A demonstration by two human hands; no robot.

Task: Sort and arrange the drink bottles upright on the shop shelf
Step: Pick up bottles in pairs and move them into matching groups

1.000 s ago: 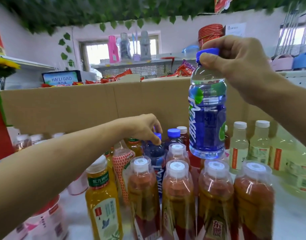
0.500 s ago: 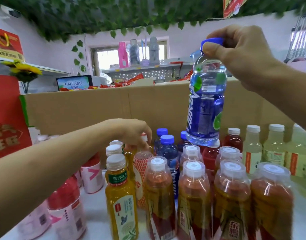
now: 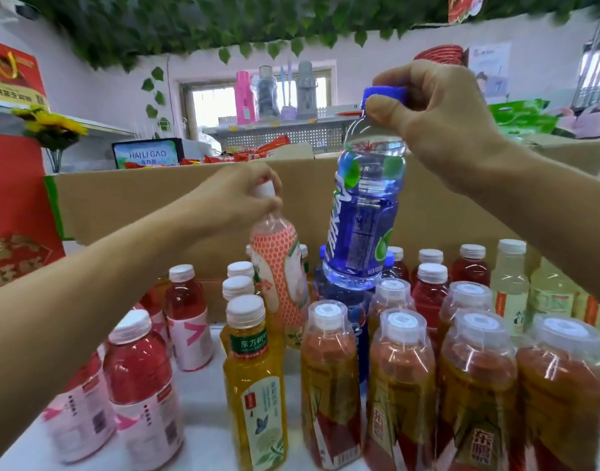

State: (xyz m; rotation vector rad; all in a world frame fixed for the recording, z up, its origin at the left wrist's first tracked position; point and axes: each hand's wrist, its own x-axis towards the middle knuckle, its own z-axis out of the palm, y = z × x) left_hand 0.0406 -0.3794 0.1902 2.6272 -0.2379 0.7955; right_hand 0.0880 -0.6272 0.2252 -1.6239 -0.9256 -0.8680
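I see my right hand (image 3: 438, 120) curled over the blue cap of a blue-labelled drink bottle (image 3: 363, 215), fingers and thumb clamped round the cap; the bottle hangs in the air, tilted a little, its base just above a second blue-capped bottle (image 3: 336, 294) that stands among the others. My left hand (image 3: 237, 198) pinches the white cap of a bottle with a pink honeycomb label (image 3: 278, 266); this one leans slightly and rises well over its neighbours; its base is hidden behind a yellow tea bottle with a green band (image 3: 254, 385), so I cannot tell whether it touches the white shelf (image 3: 200, 399). The nearest row is four amber tea bottles (image 3: 404, 385) with clear overcaps, upright and close together, to the right of the yellow one; on the left stand red drinks with pink labels (image 3: 139, 379); further back on the right are small dark red bottles (image 3: 470, 270) with white caps, and beside them pale yellowish bottles (image 3: 509, 287). A cardboard wall (image 3: 139, 205) runs behind the whole group.
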